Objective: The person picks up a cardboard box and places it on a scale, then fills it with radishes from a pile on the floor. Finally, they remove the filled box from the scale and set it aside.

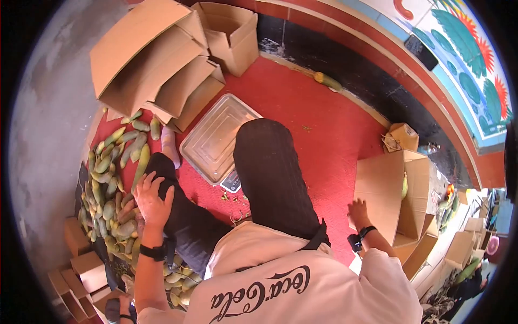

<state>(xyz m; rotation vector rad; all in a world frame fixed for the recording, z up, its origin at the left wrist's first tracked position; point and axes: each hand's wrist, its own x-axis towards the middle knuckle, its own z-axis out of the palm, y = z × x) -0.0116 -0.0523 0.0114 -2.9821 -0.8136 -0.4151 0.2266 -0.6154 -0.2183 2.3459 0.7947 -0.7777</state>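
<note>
Left hand (154, 205) by the gourds (108, 209), right hand (358, 215) by a carton (379, 182)

Both grips are wide, fingers spread. The left is over the edge of the left leg (191, 213), with the gourds heaped just beyond it along the grey wall (51, 124); whether it touches the leg is unclear. The right is just beside the carton, which lies on its side; contact cannot be told.

Between the knees a tray (213, 143) sits on the red mat (324, 140), a small readout (231, 182) at its near end. The right leg (275, 173) stands in front of one side of it, and the left leg comes between the left hand and the tray.

Large boxes (145, 48) crowd the far left, over the end of the heap. A lone gourd (328, 81) lies by the far wall. Smaller boxes (89, 270) stand at lower left, near another person's arm (125, 309). A second person (468, 289) in dark clothing shows at the right edge.
</note>
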